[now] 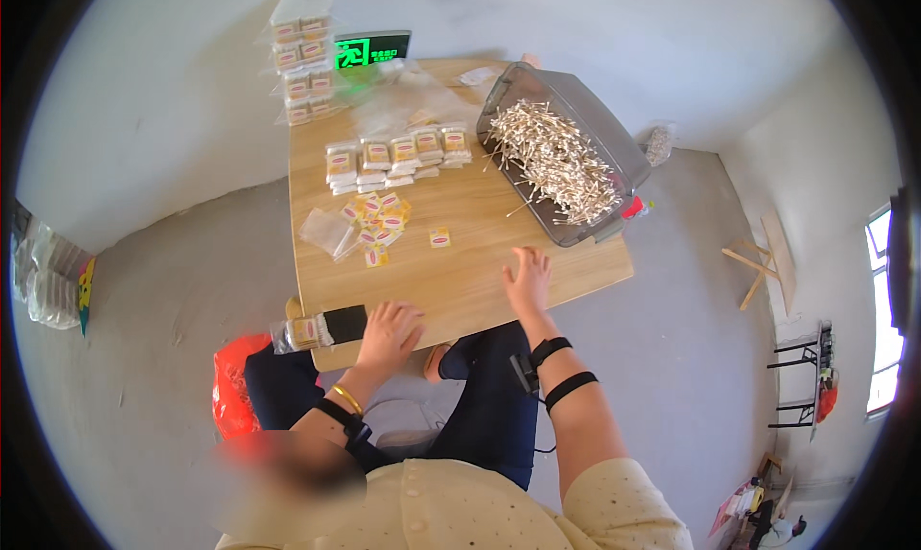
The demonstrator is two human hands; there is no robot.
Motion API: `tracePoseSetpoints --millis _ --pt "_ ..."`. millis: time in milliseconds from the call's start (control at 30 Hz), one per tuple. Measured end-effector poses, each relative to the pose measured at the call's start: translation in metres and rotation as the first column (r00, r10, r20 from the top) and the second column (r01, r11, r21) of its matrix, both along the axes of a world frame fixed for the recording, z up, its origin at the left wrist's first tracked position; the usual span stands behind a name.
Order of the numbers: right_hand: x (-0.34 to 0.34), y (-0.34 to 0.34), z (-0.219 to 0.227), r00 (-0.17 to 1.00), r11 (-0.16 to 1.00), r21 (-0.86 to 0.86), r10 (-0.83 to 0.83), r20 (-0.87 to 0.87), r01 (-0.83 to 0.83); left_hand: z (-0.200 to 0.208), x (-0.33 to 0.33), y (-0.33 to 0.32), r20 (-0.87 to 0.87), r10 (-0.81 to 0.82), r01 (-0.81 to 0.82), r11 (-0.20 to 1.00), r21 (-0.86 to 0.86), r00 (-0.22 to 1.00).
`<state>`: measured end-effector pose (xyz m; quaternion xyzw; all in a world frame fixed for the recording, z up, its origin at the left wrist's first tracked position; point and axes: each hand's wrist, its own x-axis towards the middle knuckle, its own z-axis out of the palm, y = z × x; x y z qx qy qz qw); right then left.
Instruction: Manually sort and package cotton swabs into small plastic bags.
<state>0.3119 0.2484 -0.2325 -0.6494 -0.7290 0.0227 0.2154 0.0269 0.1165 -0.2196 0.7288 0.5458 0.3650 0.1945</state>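
My left hand [389, 337] rests at the near edge of the wooden table [460, 286], fingers spread and nothing in them. Beside it lies a black pad [344, 325], with a clear bag of cotton swabs [305, 332] bearing a yellow label at its left. Over the table's right part hovers my right hand [528, 280], its fingers loosely apart and holding nothing. A grey plastic bin [494, 90] full of loose cotton swabs [556, 162] stands beyond it. One small yellow-and-white card [439, 237] lies ahead of both hands, right of a pile of similar cards [382, 216].
Clear empty bags [327, 233] lie left of the cards. Packed swab bags [389, 159] sit in rows farther back, with a taller stack [302, 56] at the far left corner. A green exit sign [372, 49] stands behind. A red plastic bag [235, 387] is by my left leg.
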Motion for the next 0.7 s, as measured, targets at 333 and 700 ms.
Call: tracePoseSetpoints --millis 333,700 --pt "0.033 0.159 0.031 0.891 0.988 -0.122 0.033 -0.454 -0.099 -0.020 0.020 0.012 -0.354 -0.104 0.085 0.994 -0.071 0.929" --pt "-0.021 0.287 0.041 0.663 0.895 -0.440 -0.282 -0.694 -0.080 -0.022 0.023 0.013 -0.385 -0.092 0.073 0.995 -0.064 0.918"
